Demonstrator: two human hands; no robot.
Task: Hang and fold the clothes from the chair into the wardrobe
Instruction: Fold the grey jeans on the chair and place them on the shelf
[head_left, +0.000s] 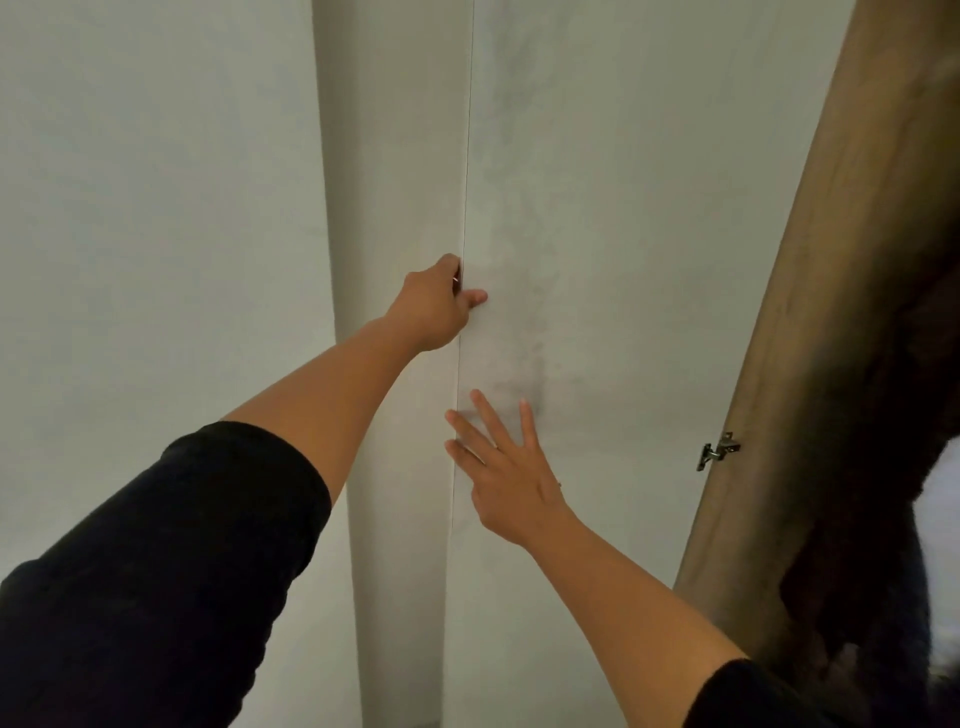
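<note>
- Fingers (451, 270) of your left hand (434, 306) curl round the free vertical edge of the tall white wardrobe door (597, 208), their tips hidden behind that edge, while the thumb lies on the door's front face.
- Your right hand (506, 467) lies flat on the same door's front, just below the left hand and close to the same edge; its fingers are straight and spread, holding nothing.
- Both forearms are bare, with black sleeves (171, 545) pushed up towards the elbows.
- Left of the door's edge runs a narrow white upright panel (395, 156), and beyond it a plain pale wall (156, 208).
- At the door's right edge a small metal hinge (718, 450) joins it to the brown wooden side of the wardrobe (810, 312), which slants across the right of the view.
- Dark clothing (883, 467) shows inside the wardrobe at the far right; you cannot tell from this view what garments they are.
- Grey smudges mark the door's face around your hands.
</note>
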